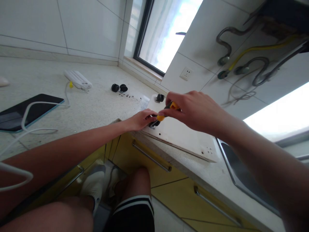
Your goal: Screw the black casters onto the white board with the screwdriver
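My right hand (193, 108) is closed around the yellow and black handle of a screwdriver (161, 117), which slants down to the left. Its tip reaches the metal plate of a black caster wheel (156, 123) at the near left corner of a white board (178, 135). Fingers of my left hand (141, 120) grip that caster and hold it against the board. Another black caster (160, 98) stands on the board's far corner. Small holes show along the board's near edge.
Two loose casters (119, 88) and several small screws (127, 96) lie on the countertop (96, 100). Left are a white power bank (77, 79), a cable (44, 103) and a dark tablet (29, 111). A sink or hob edge (231, 170) is at right; drawer handles (152, 157) project below.
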A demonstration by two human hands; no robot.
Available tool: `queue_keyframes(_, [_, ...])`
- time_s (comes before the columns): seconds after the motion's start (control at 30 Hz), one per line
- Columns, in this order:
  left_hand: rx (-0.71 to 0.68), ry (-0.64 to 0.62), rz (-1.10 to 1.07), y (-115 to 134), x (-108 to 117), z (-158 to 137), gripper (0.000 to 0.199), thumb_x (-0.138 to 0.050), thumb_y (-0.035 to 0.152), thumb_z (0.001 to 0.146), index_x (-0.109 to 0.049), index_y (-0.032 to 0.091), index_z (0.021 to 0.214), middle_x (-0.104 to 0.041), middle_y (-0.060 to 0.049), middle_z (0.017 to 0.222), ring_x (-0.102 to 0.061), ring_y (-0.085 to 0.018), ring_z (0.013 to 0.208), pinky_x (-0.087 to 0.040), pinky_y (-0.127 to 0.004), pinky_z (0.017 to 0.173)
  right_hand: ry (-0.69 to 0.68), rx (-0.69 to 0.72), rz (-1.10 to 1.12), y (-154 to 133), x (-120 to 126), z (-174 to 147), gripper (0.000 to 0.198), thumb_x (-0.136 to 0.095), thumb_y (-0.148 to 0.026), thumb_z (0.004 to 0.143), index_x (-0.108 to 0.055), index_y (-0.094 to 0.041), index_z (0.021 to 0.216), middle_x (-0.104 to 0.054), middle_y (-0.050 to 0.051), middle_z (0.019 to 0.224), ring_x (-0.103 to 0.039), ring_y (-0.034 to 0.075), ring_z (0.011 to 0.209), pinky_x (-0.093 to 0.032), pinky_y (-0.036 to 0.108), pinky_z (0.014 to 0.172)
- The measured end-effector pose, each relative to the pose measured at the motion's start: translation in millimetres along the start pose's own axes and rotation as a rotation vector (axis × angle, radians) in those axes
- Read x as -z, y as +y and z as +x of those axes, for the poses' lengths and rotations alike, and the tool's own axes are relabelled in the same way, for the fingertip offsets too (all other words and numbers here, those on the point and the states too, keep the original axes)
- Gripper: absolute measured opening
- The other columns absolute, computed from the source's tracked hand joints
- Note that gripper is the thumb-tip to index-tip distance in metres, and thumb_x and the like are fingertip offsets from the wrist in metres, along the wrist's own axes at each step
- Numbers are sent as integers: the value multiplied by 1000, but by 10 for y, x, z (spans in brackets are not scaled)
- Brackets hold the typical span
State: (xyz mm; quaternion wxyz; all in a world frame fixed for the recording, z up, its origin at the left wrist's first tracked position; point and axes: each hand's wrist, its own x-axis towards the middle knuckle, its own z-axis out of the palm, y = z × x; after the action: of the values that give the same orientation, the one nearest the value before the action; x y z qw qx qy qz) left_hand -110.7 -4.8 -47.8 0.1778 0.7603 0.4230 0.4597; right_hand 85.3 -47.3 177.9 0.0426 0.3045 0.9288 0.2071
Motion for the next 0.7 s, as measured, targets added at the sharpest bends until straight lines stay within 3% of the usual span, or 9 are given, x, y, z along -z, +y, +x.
queue_keyframes(0.07, [6,-1,-1,1,4,-5,35,-56,42,112,-77,19,128,-77,-12,121,-70,-26,113,-55,-40,101,-31,115,119,70,48,-39,38,-55,-63,109,-66,-33,130,-78,3,93,-68,23,82,-39,35,70])
queue_keyframes(0.13, [17,-2,-2,14,10,-7,34,-57,43,112,-77,20,128,-77,-11,120,-70,-26,114,-55,-39,103,-15,149,152,99,59,-70,30,-59,-56,109,-67,-34,127,-76,0,90,-66,20,77,-40,36,72])
queue_keyframes(0.27, [46,-5,-8,57,14,-5,36,-57,43,112,-76,20,132,-77,-11,124,-71,-26,115,-55,-41,106,165,-44,-14,24,-109,-65,61,-49,-81,103,-70,-24,92,-61,2,62,-46,18,56,-32,38,64])
queue_keyframes(0.33, [57,-9,-10,85,19,-8,36,-56,41,112,-76,20,134,-77,-11,123,-71,-27,115,-56,-42,106,253,-82,41,10,-233,-54,68,-44,-84,103,-69,-23,87,-58,2,59,-45,18,55,-33,38,62])
queue_keyframes(0.4, [64,-23,-25,119,33,-16,35,-55,41,113,-75,21,134,-76,-10,123,-70,-27,116,-55,-43,108,301,10,209,67,-334,-64,55,-51,-74,107,-73,-23,106,-68,3,73,-56,19,62,-40,38,66])
queue_keyframes(0.5, [95,-39,-67,175,72,-30,33,-56,41,113,-74,22,132,-76,-10,127,-69,-27,119,-53,-44,112,253,245,493,255,-428,-117,38,-68,-52,107,-66,-32,139,-78,3,112,-71,20,89,-54,37,81])
queue_keyframes(0.6, [111,-55,-110,219,110,-36,32,-56,42,113,-75,21,128,-76,-10,129,-70,-27,119,-54,-43,111,195,356,709,388,-504,-150,36,-78,-42,101,-67,-38,136,-77,-1,131,-75,21,112,-60,36,94])
queue_keyframes(0.7, [105,-65,-139,257,128,-37,33,-56,44,113,-75,22,127,-76,-9,126,-70,-26,118,-55,-42,110,303,249,670,327,-593,-119,32,-85,-49,95,-70,-37,120,-83,-3,113,-78,22,94,-62,37,77])
